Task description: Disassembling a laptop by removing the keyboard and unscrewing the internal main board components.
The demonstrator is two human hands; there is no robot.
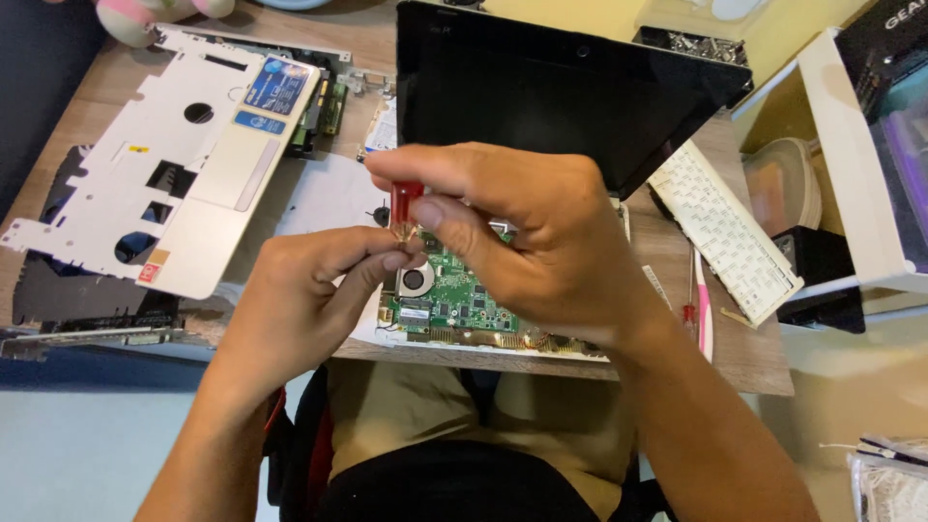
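Note:
My right hand [527, 232] is raised over the desk, thumb and fingers pinched on the red handle of a small screwdriver [406, 198]. My left hand [314, 290] meets it from the left, fingertips closed at the tool's lower end; what they grip is too small to tell. Below both hands lies a green circuit board [454, 300] with a small round fan, partly hidden by my right hand. A black laptop screen panel [551, 87] stands tilted just behind.
A white laptop palmrest cover [164, 164] lies at the left over dark casing parts. A white keyboard [720, 232] rests at the right beside a pink-handled tool [703, 309]. A white box [851, 164] holding containers sits far right. The desk's front edge runs under the board.

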